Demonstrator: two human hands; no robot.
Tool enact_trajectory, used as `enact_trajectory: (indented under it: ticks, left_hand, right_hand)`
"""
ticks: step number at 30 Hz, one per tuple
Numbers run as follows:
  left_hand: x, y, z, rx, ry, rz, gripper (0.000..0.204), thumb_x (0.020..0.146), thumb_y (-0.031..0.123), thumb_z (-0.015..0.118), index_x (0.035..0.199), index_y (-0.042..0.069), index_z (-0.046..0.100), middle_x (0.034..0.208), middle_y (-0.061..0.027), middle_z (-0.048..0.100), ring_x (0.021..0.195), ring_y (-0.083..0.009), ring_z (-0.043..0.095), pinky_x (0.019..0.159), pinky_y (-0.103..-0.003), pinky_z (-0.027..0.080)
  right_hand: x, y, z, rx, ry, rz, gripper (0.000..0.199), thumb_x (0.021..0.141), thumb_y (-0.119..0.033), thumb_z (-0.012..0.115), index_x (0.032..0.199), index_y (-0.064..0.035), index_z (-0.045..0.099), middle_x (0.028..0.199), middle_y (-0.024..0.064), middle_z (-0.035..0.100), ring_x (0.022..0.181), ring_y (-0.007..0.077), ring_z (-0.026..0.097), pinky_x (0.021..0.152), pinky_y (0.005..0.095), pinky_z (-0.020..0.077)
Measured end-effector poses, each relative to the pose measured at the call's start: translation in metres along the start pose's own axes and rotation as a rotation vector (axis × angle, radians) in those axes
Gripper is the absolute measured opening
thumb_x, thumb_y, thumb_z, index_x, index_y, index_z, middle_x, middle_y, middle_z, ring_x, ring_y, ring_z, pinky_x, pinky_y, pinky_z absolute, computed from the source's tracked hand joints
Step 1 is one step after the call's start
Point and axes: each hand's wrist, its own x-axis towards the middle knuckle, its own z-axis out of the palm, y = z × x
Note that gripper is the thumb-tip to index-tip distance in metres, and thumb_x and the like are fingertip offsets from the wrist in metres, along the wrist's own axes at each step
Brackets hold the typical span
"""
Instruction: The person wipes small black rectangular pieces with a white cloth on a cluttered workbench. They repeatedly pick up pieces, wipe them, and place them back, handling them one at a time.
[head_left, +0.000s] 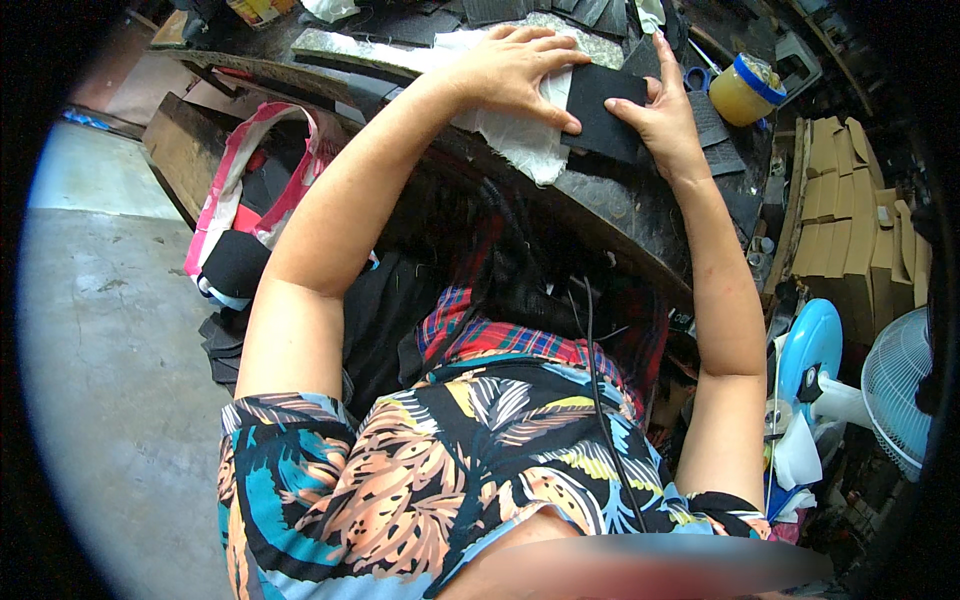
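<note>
The black rectangular piece [605,115] lies between the two hands, flat or nearly so, at the edge of the dark worktable [625,210]. The left hand [520,75] is open, palm down, fingers fanned toward the right, its thumb slanting down to the near left part of the piece; that forearm runs up and inward from a bent elbow. The right hand [665,120] lays its thumb over the piece's right side, index finger stretched away and the others partly curled; whether it grips cannot be told. Its forearm rises almost straight. White cloth [525,145] spreads under the left hand; a yellowish jar [740,100] stands right of the right hand.
</note>
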Motion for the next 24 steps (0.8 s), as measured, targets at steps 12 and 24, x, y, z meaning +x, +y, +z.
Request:
enact_trajectory:
  ticks: [12, 24]
  left_hand:
    - [-0.006, 0.021, -0.022, 0.04, 0.342, -0.123, 0.046, 0.079, 0.034, 0.078, 0.122, 0.023, 0.067, 0.143, -0.0043, 0.052, 0.133, -0.026, 0.043, 0.106, -0.045, 0.03]
    - [-0.013, 0.025, -0.018, 0.005, -0.01, -0.11, 0.077, 0.083, 0.066, 0.061, 0.141, 0.016, 0.052, 0.148, -0.0069, 0.049, 0.138, -0.0296, 0.04, 0.118, -0.044, 0.026]
  right_hand:
    - [-0.002, -0.023, -0.006, -0.841, 0.386, -0.523, 0.104, 0.07, -0.011, 0.086, 0.156, -0.0209, 0.028, 0.11, 0.0068, 0.062, 0.07, 0.0189, 0.061, 0.071, 0.0274, 0.0546]
    - [-0.013, -0.027, 0.0, -0.501, -0.265, -0.291, 0.089, 0.08, 0.003, 0.071, 0.155, -0.0254, 0.031, 0.104, 0.0034, 0.074, 0.105, 0.017, 0.068, 0.109, 0.0419, 0.0442]
